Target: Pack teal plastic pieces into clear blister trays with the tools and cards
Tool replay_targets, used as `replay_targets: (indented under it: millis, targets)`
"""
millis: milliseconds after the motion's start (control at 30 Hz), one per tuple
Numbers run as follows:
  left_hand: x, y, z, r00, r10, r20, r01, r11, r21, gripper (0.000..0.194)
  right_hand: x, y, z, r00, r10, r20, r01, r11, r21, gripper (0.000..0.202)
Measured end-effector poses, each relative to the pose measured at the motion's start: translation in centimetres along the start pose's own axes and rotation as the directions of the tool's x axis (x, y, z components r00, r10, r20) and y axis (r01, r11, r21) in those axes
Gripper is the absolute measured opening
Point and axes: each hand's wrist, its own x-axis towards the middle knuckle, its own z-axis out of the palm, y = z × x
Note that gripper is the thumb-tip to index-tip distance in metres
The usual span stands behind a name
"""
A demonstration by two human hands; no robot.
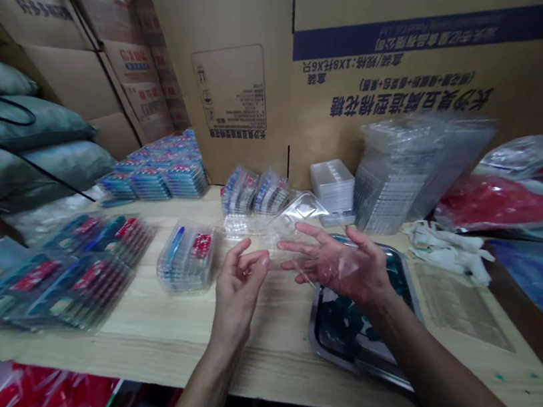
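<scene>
While the big cardboard box (268,109) stands like a wall at the back, we should keep our moves low and on our side of it. The wooden table (267,352) has bare wood in the middle, and its front edge runs just under our forearms, so a thing let go too near us could drop off. The metal tray (409,275) sits under our right arm with dark blue-green things in it; we should lift that wrist to miss its rim. The tall stack of clear plastic cases (389,180) leans behind the tray, and we think a bump could tip it. The near stack of filled packs (188,255) is just beside our left hand, so there is little room to swing that way.

Our two hands are apart. The right hand (334,258) has its fingers spread wide, and its palm has a clear shine. The left hand (244,275) curls its thumb toward its fingers, but we can't tell if it pinches anything. The clear plastic piece (302,206) is by our fingertips, blurry; we can't tell if we hold it. It looks thin, so we should touch it softly, by its edges.
</scene>
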Motion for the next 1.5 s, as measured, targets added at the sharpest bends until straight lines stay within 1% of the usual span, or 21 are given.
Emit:
replay_targets:
  millis: [67, 133, 233, 367, 400, 467, 533, 567, 633, 700, 767, 800, 833, 933, 1000, 1067, 1133, 1200, 1300, 1400, 1500]
  targets:
    - [1.0, 0.5, -0.2, 1.000, 0.002, 0.001, -0.002, 0.997, -0.075, 0.067, 0.1, 0.3, 1.6, 0.993, 0.098, 0.063, -0.101, 0.993, 0.057, 0.078]
    - [1.5, 0.5, -1.0, 0.999, -0.033, 0.032, 0.036, 0.996, -0.086, 0.060, -0.2, 1.1, 3.4, 0.980, 0.170, 0.100, -0.181, 0.977, 0.114, 0.069]
    - [1.4, -0.4, -3.3, 0.984, -0.136, 0.111, 0.137, 0.990, -0.007, 0.050, -1.4, 3.2, 5.9, 0.971, 0.234, 0.050, -0.238, 0.965, 0.109, 0.062]
    - [1.6, -2.9, -7.7, 0.924, -0.314, 0.219, 0.231, 0.913, 0.335, 0.053, -3.8, 6.6, 8.3, 0.961, 0.231, -0.152, -0.264, 0.930, -0.256, 0.052]
    - [1.9, -3.7, -8.7, 0.913, -0.330, 0.239, 0.212, 0.885, 0.414, 0.053, -4.5, 7.3, 8.5, 0.956, 0.184, -0.227, -0.258, 0.896, -0.361, 0.049]
    - [2.8, -5.3, -9.9, 0.908, -0.302, 0.291, 0.109, 0.839, 0.533, 0.051, -5.9, 8.4, 8.3, 0.931, -0.004, -0.366, -0.220, 0.794, -0.567, 0.045]
    - [3.6, -6.7, -10.4, 0.909, -0.213, 0.358, -0.066, 0.775, 0.629, 0.048, -7.3, 8.8, 7.0, 0.842, -0.245, -0.480, -0.258, 0.598, -0.759, 0.044]
    - [3.9, -7.1, -10.4, 0.909, -0.149, 0.388, -0.169, 0.721, 0.672, 0.047, -8.0, 8.9, 5.9, 0.778, -0.348, -0.523, -0.334, 0.475, -0.814, 0.044]
    - [4.0, -7.4, -9.9, 0.903, 0.002, 0.429, -0.357, 0.559, 0.748, 0.049, -9.4, 8.8, 3.4, 0.625, -0.476, -0.619, -0.565, 0.271, -0.779, 0.047]
    - [3.2, -7.1, -8.9, 0.888, 0.144, 0.437, -0.458, 0.363, 0.811, 0.051, -10.9, 8.7, 0.8, 0.502, -0.539, -0.676, -0.746, 0.125, -0.654, 0.049]
    - [1.4, -6.7, -7.6, 0.850, 0.208, 0.484, -0.523, 0.233, 0.820, 0.049, -12.3, 8.9, -1.3, 0.456, -0.556, -0.695, -0.824, 0.032, -0.566, 0.049]
    - [0.2, -6.6, -6.9, 0.818, 0.195, 0.542, -0.575, 0.220, 0.788, 0.047, -12.9, 9.1, -2.2, 0.457, -0.553, -0.697, -0.836, 0.002, -0.549, 0.050]
    - [-1.0, -6.5, -6.2, 0.770, 0.160, 0.617, -0.637, 0.239, 0.733, 0.045, -13.4, 9.4, -2.9, 0.467, -0.548, -0.694, -0.837, -0.020, -0.547, 0.050]
    - [-3.7, -7.0, -3.9, 0.584, 0.041, 0.811, -0.761, 0.373, 0.530, 0.046, -14.1, 10.0, -4.5, 0.516, -0.533, -0.670, -0.814, -0.061, -0.578, 0.051]
    - [-4.0, -7.3, -2.3, 0.533, -0.006, 0.846, -0.756, 0.447, 0.479, 0.043, -14.1, 10.0, -5.3, 0.549, -0.523, -0.652, -0.791, -0.072, -0.608, 0.052]
    - [-2.8, -7.5, -0.3, 0.538, -0.007, 0.843, -0.729, 0.498, 0.470, 0.032, -13.9, 9.7, -6.0, 0.586, -0.510, -0.630, -0.759, -0.074, -0.647, 0.053]
    - [-0.4, -7.5, 2.4, 0.572, 0.006, 0.820, -0.710, 0.505, 0.491, 0.026, -13.8, 9.4, -6.5, 0.623, -0.500, -0.601, -0.725, -0.081, -0.684, 0.053]
    - [2.6, -7.7, 5.6, 0.604, -0.031, 0.796, -0.708, 0.438, 0.554, 0.028, -13.7, 9.2, -6.8, 0.655, -0.491, -0.574, -0.696, -0.096, -0.711, 0.052]
    - [6.6, -8.8, 10.5, 0.609, -0.161, 0.776, -0.715, 0.311, 0.626, 0.031, -13.8, 9.2, -6.7, 0.681, -0.477, -0.556, -0.674, -0.111, -0.730, 0.050]
    - [8.4, -10.4, 13.9, 0.601, -0.222, 0.768, -0.716, 0.278, 0.641, 0.021, -13.9, 9.3, -6.1, 0.676, -0.466, -0.571, -0.683, -0.106, -0.722, 0.049]
    - [8.6, -11.4, 15.0, 0.561, -0.246, 0.791, -0.744, 0.271, 0.611, 0.015, -13.5, 8.6, -6.0, 0.619, -0.506, -0.600, -0.726, -0.079, -0.683, 0.049]
